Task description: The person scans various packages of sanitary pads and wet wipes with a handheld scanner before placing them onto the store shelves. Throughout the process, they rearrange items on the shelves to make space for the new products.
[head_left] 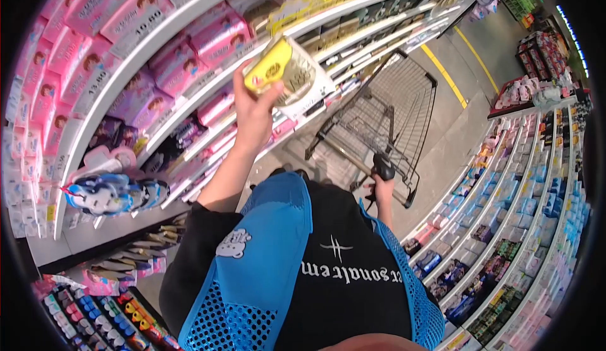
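My left hand (255,108) is raised in front of the shelves, with thumb and fingers closed around a soft plastic pack (275,67). The pack is yellow on one side and pale beige on the other, with dark print too small to read for certain. Low on the right, my right hand (382,190) grips the black end of the handle of a shopping cart (394,114). Some of its fingers are hidden by the handle. The wire basket of the cart stretches ahead into the aisle, with no goods visible in it.
Shelves of pink boxes (136,13) curve along the left. More shelves with small packs (499,218) line the right. A yellow floor line (445,76) runs beyond the cart. A display of dark red goods (543,57) stands at the far right.
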`<state>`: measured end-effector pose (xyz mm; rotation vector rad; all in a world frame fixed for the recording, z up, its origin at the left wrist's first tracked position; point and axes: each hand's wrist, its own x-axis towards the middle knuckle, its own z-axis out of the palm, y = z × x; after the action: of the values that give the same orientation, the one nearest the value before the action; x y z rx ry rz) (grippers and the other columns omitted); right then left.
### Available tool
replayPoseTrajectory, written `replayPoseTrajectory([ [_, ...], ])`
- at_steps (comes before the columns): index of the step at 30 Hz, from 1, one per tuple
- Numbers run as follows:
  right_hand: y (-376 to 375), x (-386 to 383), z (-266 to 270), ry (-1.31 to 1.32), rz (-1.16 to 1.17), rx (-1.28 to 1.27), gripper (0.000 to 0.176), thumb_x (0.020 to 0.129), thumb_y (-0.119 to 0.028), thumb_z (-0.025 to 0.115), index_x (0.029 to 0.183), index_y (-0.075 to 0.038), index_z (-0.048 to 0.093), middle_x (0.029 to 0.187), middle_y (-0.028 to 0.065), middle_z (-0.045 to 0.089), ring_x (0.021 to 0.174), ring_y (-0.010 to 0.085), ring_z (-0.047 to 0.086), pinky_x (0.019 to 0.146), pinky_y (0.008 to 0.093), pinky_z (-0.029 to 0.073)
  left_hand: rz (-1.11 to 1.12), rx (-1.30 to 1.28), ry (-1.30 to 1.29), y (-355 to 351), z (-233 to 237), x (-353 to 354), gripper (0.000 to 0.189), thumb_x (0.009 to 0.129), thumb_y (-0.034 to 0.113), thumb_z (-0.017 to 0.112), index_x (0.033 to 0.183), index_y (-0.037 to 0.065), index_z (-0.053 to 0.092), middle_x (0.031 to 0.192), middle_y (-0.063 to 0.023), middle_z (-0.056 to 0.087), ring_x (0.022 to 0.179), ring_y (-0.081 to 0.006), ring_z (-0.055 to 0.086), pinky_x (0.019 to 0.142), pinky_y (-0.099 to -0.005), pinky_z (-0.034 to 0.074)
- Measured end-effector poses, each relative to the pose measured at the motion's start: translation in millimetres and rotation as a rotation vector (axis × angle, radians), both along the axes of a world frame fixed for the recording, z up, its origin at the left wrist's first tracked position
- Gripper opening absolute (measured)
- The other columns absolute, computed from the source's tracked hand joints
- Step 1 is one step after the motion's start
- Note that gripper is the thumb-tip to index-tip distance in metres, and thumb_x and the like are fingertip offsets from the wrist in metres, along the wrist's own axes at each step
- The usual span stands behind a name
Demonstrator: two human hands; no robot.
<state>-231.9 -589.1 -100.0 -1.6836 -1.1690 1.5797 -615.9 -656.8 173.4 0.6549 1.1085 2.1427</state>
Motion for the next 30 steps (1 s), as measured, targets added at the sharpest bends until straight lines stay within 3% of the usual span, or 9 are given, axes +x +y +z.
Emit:
replayPoseTrajectory([
  [2, 0.1, 0.5, -1.0, -0.003, 0.012, -0.03, 0.025, 0.086, -0.009, 0.06, 0.108, 0.003, 0.066, 0.095, 0.0144, 0.07, 0.056, 0.0245, 0.07, 0.041, 0.0262, 0.045, -0.098, -0.005, -0.3, 0.8, -9.8, 3.7, 0.056, 0.089, 0.004, 0.067, 0.137, 0.002, 0.037, 0.126, -0.0139, 0.056, 0.113, -0.0225, 0.059, 0.098, -0.0371, 0.051],
  [7, -1.3, -1.8, 3.4, -0.005, 0.03, -0.033, 0.026, 0.088, -0.009, 0.059, 0.109, 0.005, 0.066, 0.098, 0.0154, 0.071, 0.057, 0.0237, 0.071, 0.042, 0.0254, 0.045, -0.301, -0.046, -0.499, -3.4, -18.6, 9.2, 0.045, 0.096, 0.023, 0.06, 0.134, 0.002, 0.046, 0.121, -0.0147, 0.061, 0.109, -0.0259, 0.064, 0.095, -0.0399, 0.053],
  [8, -2.4, -0.9, 4.0, -0.015, 0.028, -0.04, 0.026, 0.088, -0.009, 0.058, 0.109, 0.005, 0.065, 0.099, 0.0157, 0.071, 0.058, 0.0237, 0.071, 0.042, 0.0254, 0.045, -0.366, -0.078, -0.563, -4.8, -15.1, 11.6, 0.046, 0.1, 0.035, 0.051, 0.134, 0.003, 0.049, 0.123, -0.0158, 0.062, 0.11, -0.0274, 0.065, 0.096, -0.0412, 0.053],
  [10, -2.9, 0.3, 6.9, -0.007, 0.049, -0.061, 0.025, 0.088, -0.006, 0.057, 0.109, 0.005, 0.064, 0.1, 0.0164, 0.07, 0.058, 0.024, 0.071, 0.042, 0.0253, 0.045, -0.468, -0.016, -0.642, -6.0, -14.8, 13.0, 0.049, 0.102, 0.037, 0.043, 0.136, 0.002, 0.05, 0.129, -0.0154, 0.062, 0.116, -0.0289, 0.062, 0.101, -0.0441, 0.049],
  [16, -11.5, -0.7, 15.1, 0.016, 0.055, -0.083, 0.026, 0.088, -0.007, 0.057, 0.111, 0.005, 0.063, 0.098, 0.0159, 0.07, 0.058, 0.0241, 0.071, 0.043, 0.0264, 0.046, -0.447, -0.005, -0.71, -4.5, -27.5, 23.1, 0.054, 0.103, 0.039, 0.042, 0.142, 0.003, 0.046, 0.138, -0.0196, 0.055, 0.12, -0.0348, 0.06, 0.104, -0.0473, 0.047],
  [22, -21.5, 2.2, 14.4, 0.068, 0.06, -0.072, 0.026, 0.088, -0.007, 0.057, 0.111, 0.006, 0.062, 0.096, 0.0162, 0.068, 0.058, 0.0249, 0.071, 0.043, 0.0267, 0.046, -0.843, 0.339, -0.972, -10.9, -38.6, 31.7, 0.059, 0.101, 0.042, 0.042, 0.145, 0.002, 0.042, 0.143, -0.0304, 0.045, 0.127, -0.0487, 0.049, 0.105, -0.0569, 0.044],
  [25, -26.7, 4.7, 17.2, 0.064, 0.072, -0.095, 0.027, 0.088, -0.007, 0.057, 0.111, 0.007, 0.061, 0.097, 0.0165, 0.068, 0.059, 0.0247, 0.071, 0.044, 0.0264, 0.047, -0.9, 0.334, -1.038, -14.2, -48.5, 36.6, 0.062, 0.101, 0.046, 0.04, 0.144, 0.001, 0.042, 0.143, -0.0212, 0.049, 0.127, -0.0463, 0.05, 0.109, -0.0595, 0.039],
  [28, -32.9, 5.1, 21.9, 0.082, 0.056, -0.109, 0.026, 0.087, -0.009, 0.061, 0.108, 0.006, 0.064, 0.089, 0.0138, 0.069, 0.06, 0.0239, 0.071, 0.045, 0.0262, 0.047, -0.915, 0.235, -1.023, -14.8, -55.3, 45.4, 0.061, 0.101, 0.046, 0.041, 0.145, 0.004, 0.042, 0.142, -0.0232, 0.049, 0.131, -0.047, 0.046, 0.108, -0.0648, 0.037],
  [30, -35.4, 6.6, 21.1, 0.078, 0.064, -0.131, 0.026, 0.087, -0.01, 0.061, 0.108, 0.006, 0.064, 0.09, 0.0138, 0.069, 0.06, 0.0238, 0.071, 0.045, 0.0263, 0.047, -0.948, 0.087, -0.94, -12.6, -53.9, 46.9, 0.064, 0.1, 0.052, 0.041, 0.146, 0.009, 0.043, 0.141, -0.0233, 0.05, 0.125, -0.0484, 0.051, 0.102, -0.0653, 0.043],
])
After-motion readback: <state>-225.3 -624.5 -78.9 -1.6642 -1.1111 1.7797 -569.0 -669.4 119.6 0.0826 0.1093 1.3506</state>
